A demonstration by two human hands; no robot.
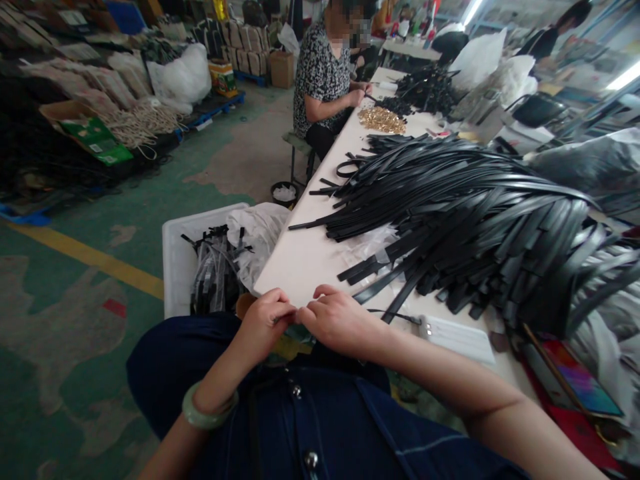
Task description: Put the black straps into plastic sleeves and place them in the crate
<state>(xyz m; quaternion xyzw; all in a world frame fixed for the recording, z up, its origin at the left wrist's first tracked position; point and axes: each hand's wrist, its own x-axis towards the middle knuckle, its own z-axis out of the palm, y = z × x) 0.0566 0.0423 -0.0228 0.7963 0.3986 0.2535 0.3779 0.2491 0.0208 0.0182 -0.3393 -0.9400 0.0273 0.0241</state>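
Note:
My left hand [269, 321] and my right hand [333, 319] meet at the near corner of the white table [305, 260], above my lap. The fingers of both are curled and pinched, fingertips nearly touching. Whatever sits between them is too small or too hidden to name. A big heap of black flat straps [450, 200] covers the table beyond my right hand. Several strap ends point toward me, close to that hand. Clear plastic wrapping [367, 243] lies partly under the straps.
Left of the table stands a white bin [175, 267] with plastic-wrapped black straps. A white power bank-like box [457, 339] and a phone [580, 377] lie at right. Further along, a seated person [325, 80] works beside gold-coloured metal pieces [383, 120].

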